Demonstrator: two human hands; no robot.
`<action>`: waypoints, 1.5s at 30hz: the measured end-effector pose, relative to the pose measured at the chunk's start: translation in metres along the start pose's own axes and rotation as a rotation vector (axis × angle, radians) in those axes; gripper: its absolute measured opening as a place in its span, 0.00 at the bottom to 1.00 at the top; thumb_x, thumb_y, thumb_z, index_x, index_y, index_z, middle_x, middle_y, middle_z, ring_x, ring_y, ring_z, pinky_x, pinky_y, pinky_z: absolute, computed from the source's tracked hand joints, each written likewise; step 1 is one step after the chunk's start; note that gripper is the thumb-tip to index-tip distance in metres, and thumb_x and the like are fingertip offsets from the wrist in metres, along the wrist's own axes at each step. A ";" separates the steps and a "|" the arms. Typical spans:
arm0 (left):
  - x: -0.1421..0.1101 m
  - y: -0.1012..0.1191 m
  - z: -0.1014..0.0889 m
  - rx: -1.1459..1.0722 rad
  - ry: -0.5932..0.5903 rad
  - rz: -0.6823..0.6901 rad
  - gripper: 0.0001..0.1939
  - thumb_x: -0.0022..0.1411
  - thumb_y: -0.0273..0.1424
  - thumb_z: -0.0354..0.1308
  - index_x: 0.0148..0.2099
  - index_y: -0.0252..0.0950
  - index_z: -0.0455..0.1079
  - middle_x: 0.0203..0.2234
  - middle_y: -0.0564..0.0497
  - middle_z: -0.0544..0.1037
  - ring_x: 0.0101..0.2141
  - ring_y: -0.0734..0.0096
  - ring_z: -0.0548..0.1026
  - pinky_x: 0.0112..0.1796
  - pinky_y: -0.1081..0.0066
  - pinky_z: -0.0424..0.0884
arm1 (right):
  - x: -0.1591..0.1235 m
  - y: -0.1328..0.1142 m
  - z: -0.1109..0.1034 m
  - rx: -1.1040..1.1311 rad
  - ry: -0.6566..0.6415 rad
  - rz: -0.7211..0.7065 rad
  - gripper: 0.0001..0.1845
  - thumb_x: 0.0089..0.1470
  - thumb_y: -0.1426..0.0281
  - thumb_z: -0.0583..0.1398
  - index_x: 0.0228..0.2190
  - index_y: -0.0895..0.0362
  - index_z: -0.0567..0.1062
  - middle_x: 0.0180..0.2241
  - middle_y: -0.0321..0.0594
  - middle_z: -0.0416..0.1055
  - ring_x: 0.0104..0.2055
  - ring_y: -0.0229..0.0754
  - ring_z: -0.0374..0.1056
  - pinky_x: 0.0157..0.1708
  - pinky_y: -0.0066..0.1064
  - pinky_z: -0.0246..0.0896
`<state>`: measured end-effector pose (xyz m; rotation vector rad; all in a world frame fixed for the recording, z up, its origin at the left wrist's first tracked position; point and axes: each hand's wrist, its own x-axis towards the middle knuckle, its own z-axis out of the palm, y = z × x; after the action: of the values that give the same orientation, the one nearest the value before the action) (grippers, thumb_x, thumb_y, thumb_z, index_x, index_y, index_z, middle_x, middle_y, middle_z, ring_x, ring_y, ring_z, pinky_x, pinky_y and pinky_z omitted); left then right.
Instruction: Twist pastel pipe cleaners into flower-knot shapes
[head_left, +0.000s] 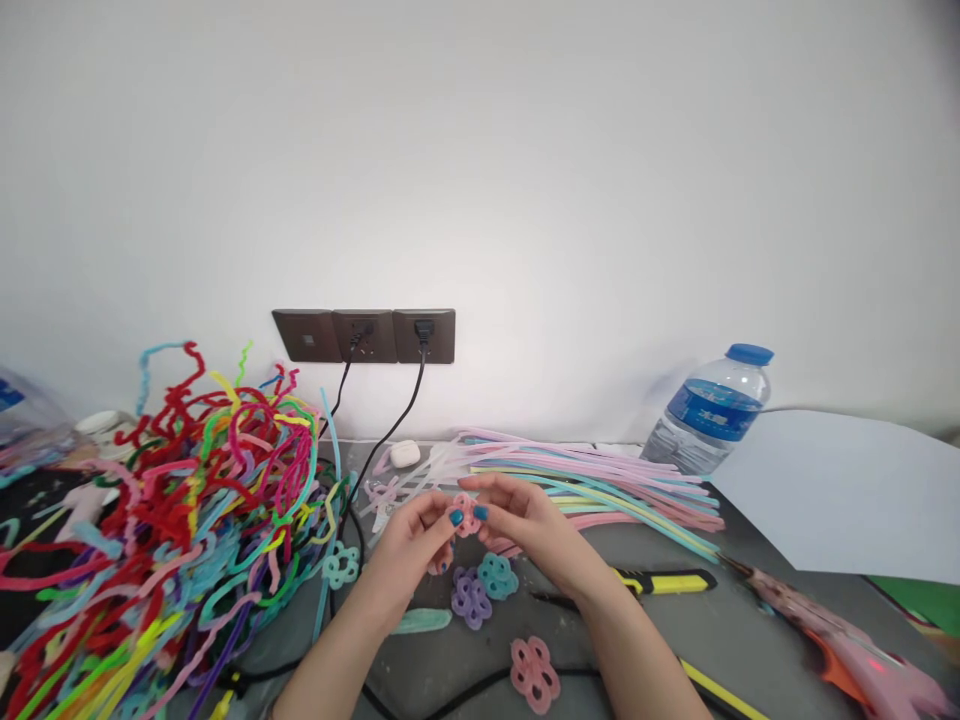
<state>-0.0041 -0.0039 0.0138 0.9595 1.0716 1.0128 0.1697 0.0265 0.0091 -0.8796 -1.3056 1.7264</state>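
Note:
A small pink pipe-cleaner flower (466, 514) is pinched between my two hands in the middle of the view. My left hand (420, 540) grips its left side, thumb on the front. On its right side, the thumb and fingers of my right hand (517, 515) close on it. Just below lie a purple pipe-cleaner flower (471, 598) and a teal one (498, 576), touching each other. Another pink flower (535, 675) rests nearer to me, between my forearms. A pale green flower (341, 565) lies left of my left hand.
A tangled heap of coloured pipe cleaners (202, 510) fills the left side. Straight pastel pipe cleaners (585, 470) lie behind my hands. To the right are a yellow utility knife (667, 581), a pink glue gun (847, 640), a water bottle (709, 410) and white paper (840, 490). Black cables (390, 430) cross the table.

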 end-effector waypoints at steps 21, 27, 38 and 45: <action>-0.006 0.009 0.010 -0.212 0.065 0.063 0.22 0.44 0.45 0.72 0.32 0.34 0.72 0.22 0.56 0.68 0.20 0.81 0.61 0.20 0.78 0.55 | 0.001 0.003 0.017 0.124 -0.105 -0.076 0.15 0.50 0.58 0.68 0.30 0.57 0.75 0.28 0.35 0.66 0.28 0.35 0.58 0.28 0.26 0.54; -0.008 0.009 0.006 -0.227 -0.050 -0.033 0.20 0.46 0.44 0.71 0.33 0.35 0.73 0.24 0.54 0.69 0.22 0.80 0.62 0.21 0.78 0.56 | 0.000 0.001 0.012 0.062 -0.149 -0.075 0.16 0.51 0.56 0.67 0.29 0.57 0.74 0.26 0.35 0.67 0.27 0.36 0.58 0.28 0.27 0.51; -0.011 0.013 -0.002 -0.025 -0.211 -0.095 0.18 0.51 0.43 0.69 0.32 0.33 0.74 0.24 0.52 0.72 0.22 0.80 0.61 0.22 0.78 0.56 | -0.008 -0.002 -0.007 0.130 -0.316 0.170 0.18 0.46 0.56 0.69 0.30 0.59 0.78 0.25 0.34 0.65 0.24 0.32 0.53 0.25 0.25 0.46; -0.005 0.007 0.002 -0.283 -0.050 -0.044 0.17 0.49 0.40 0.71 0.34 0.34 0.74 0.25 0.55 0.69 0.23 0.81 0.62 0.22 0.78 0.57 | 0.000 0.004 0.006 0.180 -0.128 0.004 0.16 0.46 0.58 0.70 0.31 0.57 0.78 0.29 0.35 0.68 0.28 0.34 0.58 0.28 0.26 0.52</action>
<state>-0.0043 -0.0075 0.0218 0.7245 0.8763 1.0661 0.1634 0.0232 0.0068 -0.6786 -1.2080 1.8962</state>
